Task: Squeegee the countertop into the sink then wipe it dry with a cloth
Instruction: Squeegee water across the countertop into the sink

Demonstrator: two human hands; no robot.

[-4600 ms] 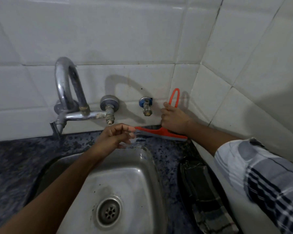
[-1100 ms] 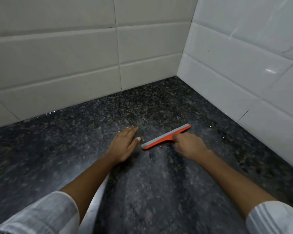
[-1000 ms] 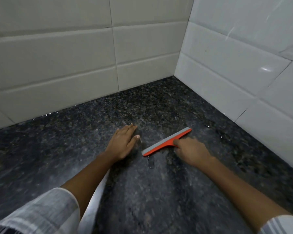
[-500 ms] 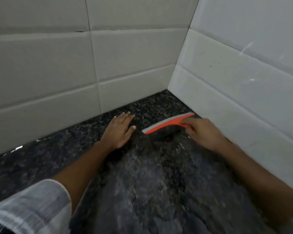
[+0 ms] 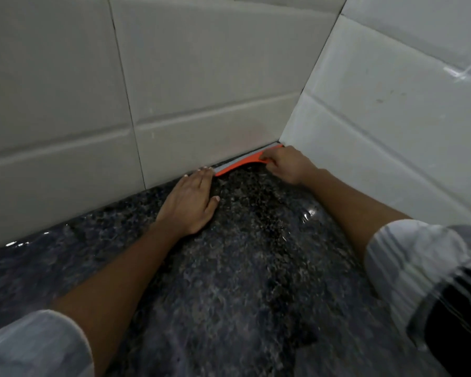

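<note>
- Squeegee [image 5: 238, 165]: orange plastic body with a grey rubber blade, lying along the tabletop's back edge, its right end in the back right corner, blade against the foot of the rear wall
- Handling, judged: light; body stiff, blade edge soft and flexible; likely slippery when wet; best held at the orange handle, pressing evenly so the blade stays flat
- Right hand [image 5: 287, 165]: fingers curled and pinching the squeegee handle, close to the corner
- Left hand [image 5: 192, 202]: spread flat, palm down on the tabletop, fingertips reaching the back edge just beside the squeegee's left end; holding nothing
- Tabletop [image 5: 242, 281]: dark speckled stone, glossy, with wet glints near the back edge at left and toward the right edge; hard, smooth, probably slick
- Room: pale tiled walls [image 5: 201, 85] meeting at the corner; sink and cloth out of sight
- Stage, judged: squeegeeing under way from the far corner; drying not yet begun
</note>
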